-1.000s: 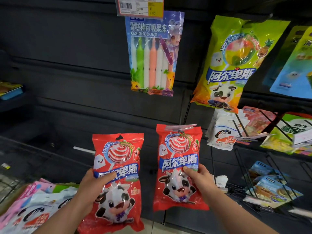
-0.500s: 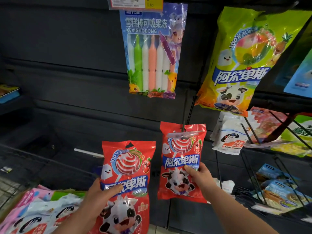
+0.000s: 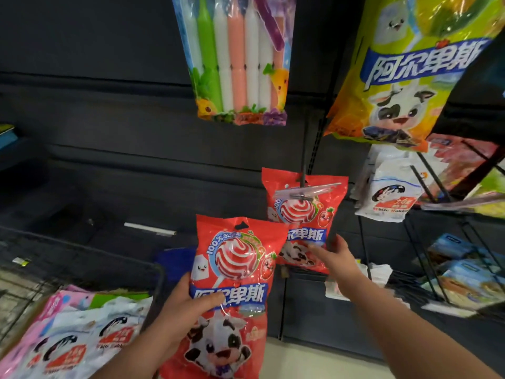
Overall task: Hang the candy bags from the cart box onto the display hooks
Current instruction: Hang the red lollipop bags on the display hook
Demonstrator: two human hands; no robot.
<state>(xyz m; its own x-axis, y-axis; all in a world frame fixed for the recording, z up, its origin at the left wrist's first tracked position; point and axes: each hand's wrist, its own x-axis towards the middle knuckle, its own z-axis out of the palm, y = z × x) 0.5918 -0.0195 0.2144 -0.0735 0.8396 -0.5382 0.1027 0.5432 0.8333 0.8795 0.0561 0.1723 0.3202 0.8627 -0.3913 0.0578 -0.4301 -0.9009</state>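
Two red lollipop candy bags with a cartoon cow are in view. My left hand [image 3: 191, 305] grips the nearer red bag [image 3: 235, 269] by its left edge, thumb across the front, holding it upright at centre. The farther red bag [image 3: 306, 214] hangs on a black display hook [image 3: 302, 184], behind the hook's clear tag strip. My right hand [image 3: 336, 258] pinches that bag's lower right corner. The near bag overlaps the hung bag's lower left. The cart box [image 3: 24, 321] at lower left holds several white and pink candy bags [image 3: 82, 332].
A pack of coloured jelly sticks [image 3: 235, 64] hangs above, and a big yellow-green candy bag [image 3: 410, 77] hangs at upper right. White bags [image 3: 390, 192] and wire racks with blue packs [image 3: 464, 269] fill the right. The dark cart rim [image 3: 109, 253] crosses the left.
My right hand has slid its red bag back along the hook toward the wall. My left hand has carried the other bag right and up, so it now overlaps the hung one.
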